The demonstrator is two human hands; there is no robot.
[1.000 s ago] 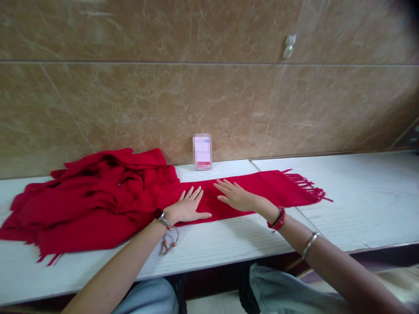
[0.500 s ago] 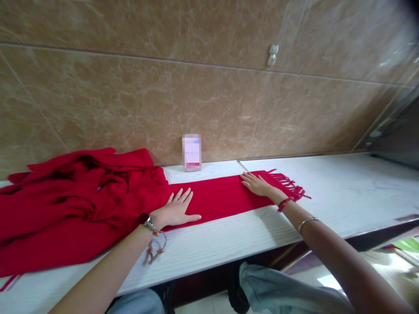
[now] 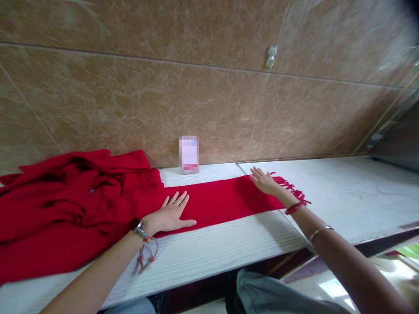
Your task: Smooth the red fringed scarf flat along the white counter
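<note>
A red scarf (image 3: 216, 203) lies as a flat strip along a white wood-grain surface, its fringe (image 3: 291, 186) at the right end. Its left part runs into a crumpled heap of red cloth (image 3: 81, 213). My left hand (image 3: 168, 216) rests on the strip beside the heap, palm down with fingers spread. Over the right end, near the fringe, is my right hand (image 3: 264, 181), fingers stretched out and holding nothing. It looks slightly raised, with a shadow on the scarf beside it.
A small pale box-like object (image 3: 189, 155), blurred out, stands against the brown marbled wall (image 3: 131, 100). A small white hook (image 3: 271, 56) is fixed to the wall. The white surface (image 3: 337, 187) extends to the right, and its front edge runs close to my legs.
My right hand has moved a little to the right towards the fringe and seems to have lifted slightly. My left hand stays on the scarf. The view has shifted slightly.
</note>
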